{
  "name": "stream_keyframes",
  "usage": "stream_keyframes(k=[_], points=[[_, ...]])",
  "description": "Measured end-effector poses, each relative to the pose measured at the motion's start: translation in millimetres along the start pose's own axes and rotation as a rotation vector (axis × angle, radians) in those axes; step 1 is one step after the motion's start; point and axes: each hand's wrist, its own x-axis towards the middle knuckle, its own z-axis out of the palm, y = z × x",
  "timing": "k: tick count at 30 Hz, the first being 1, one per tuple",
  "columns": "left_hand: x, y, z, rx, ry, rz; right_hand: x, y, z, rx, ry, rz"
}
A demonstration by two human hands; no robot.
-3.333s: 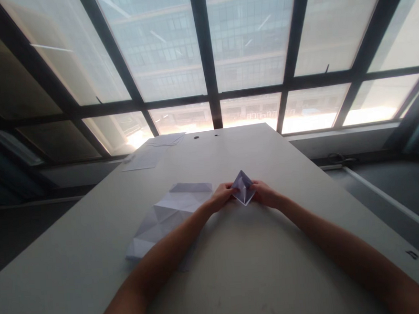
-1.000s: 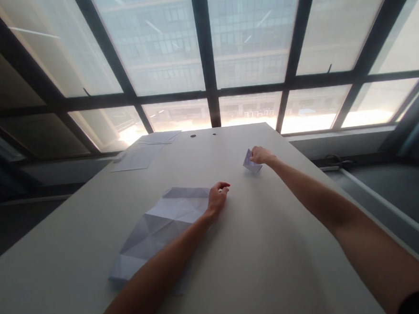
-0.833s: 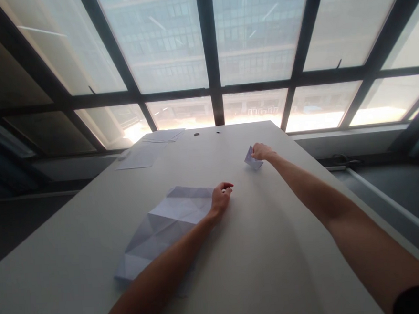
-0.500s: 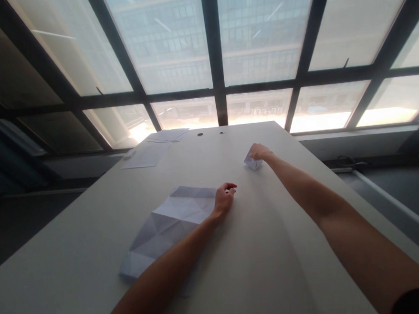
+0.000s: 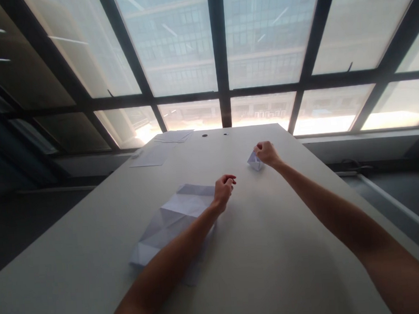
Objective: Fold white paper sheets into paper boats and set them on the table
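**Head view.** A table (image 5: 259, 249) is running from the person toward a window wall (image 5: 222, 79). A creased sheet (image 5: 170, 217), the largest paper, is lying open and nearly flat just left of the left hand (image 5: 223, 187), partly under that forearm. Flat sheets (image 5: 152, 156) are lying well beyond the left hand, toward the far left corner. The left hand is hovering narrow, fingers curling toward the thumb, holding nothing. The right hand (image 5: 266, 153) is reaching well ahead and right of the left hand. Its fingers are curling in and, as far as the view shows, pinching the model (image 5: 254, 161), a small folded paper resting on the table at the left of its fingertips.

**Judged progress:** 1 paper is looking fully folded. 1 sheet is looking only creased, with no fold closed, so its folding is left to do.

**Orientation:** the model's peak is pointing up and away from the hand. Its long axis seems to be running leftward from the right hand, though it is too small to be sure.
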Motion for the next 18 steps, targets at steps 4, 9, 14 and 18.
stream_keyframes(k=[4,9,14,18], points=[[12,31,-19.8,-0.042,0.005,0.114,-51,-24,29,0.203,-0.236,-0.095],[25,52,-52.7,-0.033,0.052,0.111,-98,-57,80,0.271,-0.403,-0.146],[32,50,-72.6,0.011,0.108,0.061,-114,-84,120,0.37,-0.425,-0.063],[34,43,-79.7,0.042,0.146,0.045,-126,-98,133,0.398,-0.32,-0.007]])
